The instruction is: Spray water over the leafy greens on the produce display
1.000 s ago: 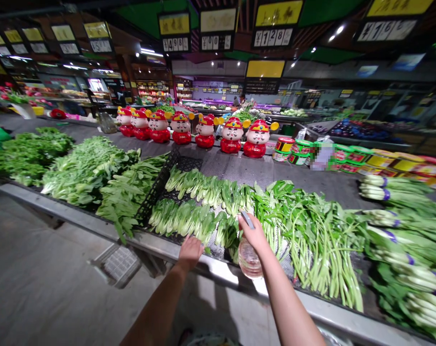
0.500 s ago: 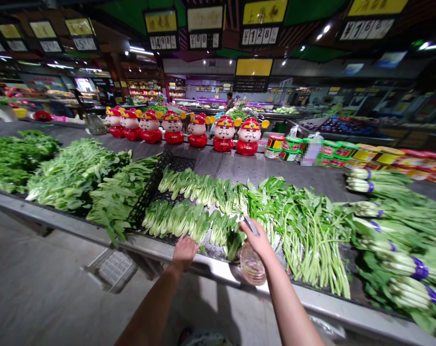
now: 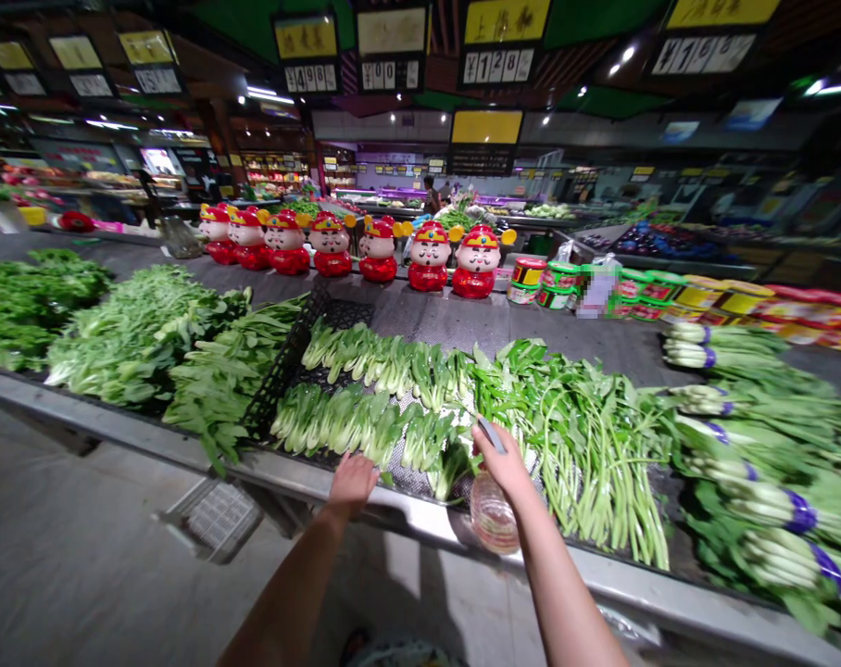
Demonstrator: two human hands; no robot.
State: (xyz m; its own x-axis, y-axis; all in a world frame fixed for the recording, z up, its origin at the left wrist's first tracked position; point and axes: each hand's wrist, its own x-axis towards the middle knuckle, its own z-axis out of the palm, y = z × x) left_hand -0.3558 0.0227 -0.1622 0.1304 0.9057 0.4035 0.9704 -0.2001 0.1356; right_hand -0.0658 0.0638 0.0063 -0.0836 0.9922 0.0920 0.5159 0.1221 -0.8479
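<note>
A long vegetable stand (image 3: 677, 593) is filling the shop floor before us, its metal front edge running past a person at work. Long-stemmed greens (image 3: 594, 445) are sprawling toward that edge, and to their left two rows of bok choy (image 3: 344, 417) are lying on the surface, the nearer row close behind the rim; any careless brush of a sleeve or wrist could be dragging these loose stalks out of line or onto the floor. Below the front edge, left of the worker, a gray basket (image 3: 216, 519) is sitting on the ground, where a sidestep could be catching a foot. A clear bottle (image 3: 495, 514) is hanging at the front edge, between the bok choy and the long stems; whether it is touching the metal, I cannot be sure. The right hand (image 3: 502, 456) is clamping around its upper part, and if that hold is slipping on wet plastic, the bottle could be dropping or knocking the rim. The left hand (image 3: 353, 482) is resting on the front edge beside the bok choy; whether its fingers are pinching anything, I cannot tell. Smallest of all, a gray top piece (image 3: 491, 435) is jutting above the right hand, possibly snagging leaves if dipping too low.
</note>
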